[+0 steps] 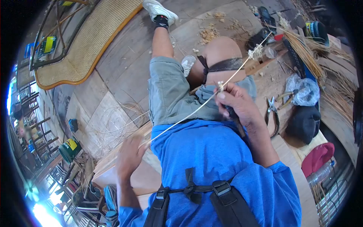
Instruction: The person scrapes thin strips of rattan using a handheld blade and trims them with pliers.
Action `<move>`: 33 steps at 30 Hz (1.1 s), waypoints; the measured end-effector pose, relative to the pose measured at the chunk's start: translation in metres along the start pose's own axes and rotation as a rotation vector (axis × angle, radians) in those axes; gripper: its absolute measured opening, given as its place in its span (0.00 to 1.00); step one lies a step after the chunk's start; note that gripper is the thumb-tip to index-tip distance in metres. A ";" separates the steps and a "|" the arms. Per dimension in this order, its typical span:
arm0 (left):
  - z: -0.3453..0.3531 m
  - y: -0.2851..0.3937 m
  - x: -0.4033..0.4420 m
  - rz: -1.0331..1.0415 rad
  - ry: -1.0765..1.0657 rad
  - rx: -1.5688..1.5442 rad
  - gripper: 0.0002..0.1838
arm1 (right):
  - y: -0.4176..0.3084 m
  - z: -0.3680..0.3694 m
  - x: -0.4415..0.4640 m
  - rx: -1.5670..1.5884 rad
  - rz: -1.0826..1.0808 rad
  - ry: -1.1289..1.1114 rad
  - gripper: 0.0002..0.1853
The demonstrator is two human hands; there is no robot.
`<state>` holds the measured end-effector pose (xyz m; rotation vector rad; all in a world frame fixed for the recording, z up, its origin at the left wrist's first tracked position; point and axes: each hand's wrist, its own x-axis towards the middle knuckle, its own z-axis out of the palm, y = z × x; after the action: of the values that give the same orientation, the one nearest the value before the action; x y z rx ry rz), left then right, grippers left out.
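A long pale rattan strip [181,120] runs diagonally across my lap, from my left hand past my right hand and over the bandaged-looking knee. My left hand [129,157], blurred by motion, has the strip's lower end at its thumb and fingers. Closed around the strip is my right hand [238,103], thumb and fingers pinched where a small curl of shavings [221,86] gathers. A dark tool handle [235,118] shows under that palm; its working end is hidden. Further up, a bigger tuft of shavings [256,52] clings to the strip.
Pliers [271,108], a dark cap [303,125], a plastic bag [306,90] and a rattan bundle [302,47] lie at the right. A woven cane panel [89,49] with a wooden rim stands upper left. Shavings [209,35] litter the floor; loose strips [113,126] lie left.
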<state>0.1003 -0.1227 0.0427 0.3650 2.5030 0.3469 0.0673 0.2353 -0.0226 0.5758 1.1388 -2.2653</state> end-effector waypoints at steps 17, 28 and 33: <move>0.020 0.113 0.079 0.085 0.014 -0.690 0.09 | 0.008 0.010 -0.005 -0.017 0.044 0.003 0.10; 0.002 0.078 0.024 -0.013 -0.104 -0.525 0.08 | 0.004 0.002 -0.002 0.103 0.139 -0.064 0.12; 0.022 0.082 0.073 0.348 0.065 -0.238 0.14 | 0.003 -0.003 0.004 -0.059 0.081 0.019 0.13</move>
<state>0.0699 -0.0185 0.0152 0.7018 2.4194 0.7974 0.0668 0.2346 -0.0285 0.6105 1.1662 -2.1553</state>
